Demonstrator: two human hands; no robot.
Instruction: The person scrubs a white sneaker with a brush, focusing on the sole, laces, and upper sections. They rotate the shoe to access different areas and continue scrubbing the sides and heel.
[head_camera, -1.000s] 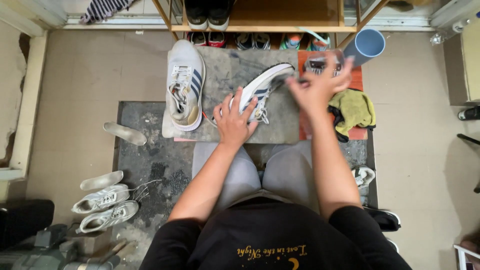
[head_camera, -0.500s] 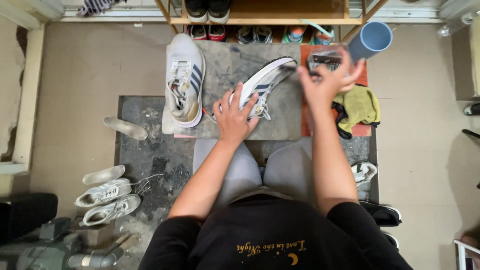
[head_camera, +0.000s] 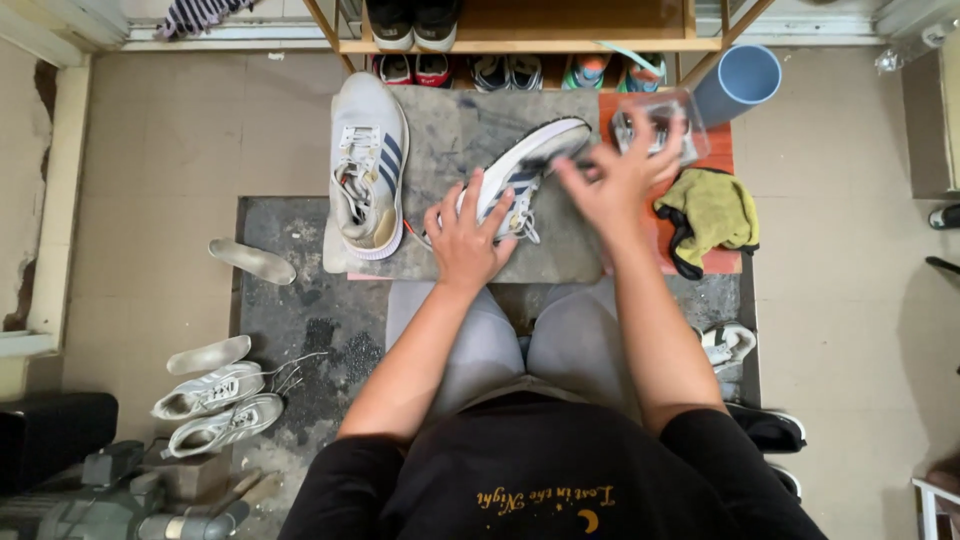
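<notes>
The person sits on the floor and looks down at a flat grey board (head_camera: 455, 130) in front of the knees. The left hand (head_camera: 468, 232) lies on a white shoe with dark stripes (head_camera: 528, 165). Its fingers are spread and wrap over the near end of the shoe. This shoe lies tilted on its side near the middle of the board, with its toe pointing far and to the right.

The right hand (head_camera: 612, 180) is lifted just to the right of the shoe. Its fingers are spread apart, and it looks blurry. I cannot tell if it touches the clear plastic box (head_camera: 662, 128) just past it.

A second white shoe (head_camera: 368, 165) stands on the left part of the board. A yellow cloth (head_camera: 708, 215) lies to the right on an orange mat (head_camera: 722, 155). A blue cup (head_camera: 738, 82) stands far right. Two more white shoes (head_camera: 210, 405) lie on the floor, near and left.
</notes>
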